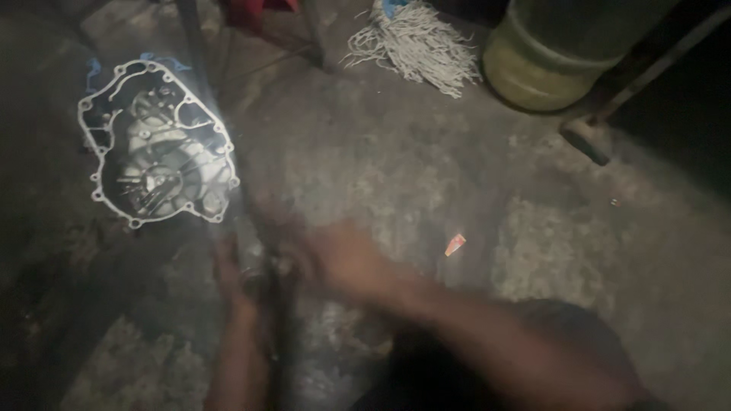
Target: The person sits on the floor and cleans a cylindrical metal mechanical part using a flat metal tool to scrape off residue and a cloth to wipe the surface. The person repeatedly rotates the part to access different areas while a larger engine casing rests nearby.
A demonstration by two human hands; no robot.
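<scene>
Both of my hands meet low in the dim middle of the view over a stained concrete floor (396,175). My left hand (232,274) and my right hand (335,259) are blurred by motion, close together around a small dark metal part (263,270) that I cannot make out clearly. Whether either hand grips it is unclear. A pale metal engine cover (156,144) with a bolt-hole rim lies on the floor up and to the left of my hands, its hollow inside facing up.
A white string mop head (415,42) lies at the top centre. A large yellowish-green jug (556,53) stands at top right beside a slanting metal leg with a dark foot (586,141). A small orange scrap (454,244) lies right of my hands.
</scene>
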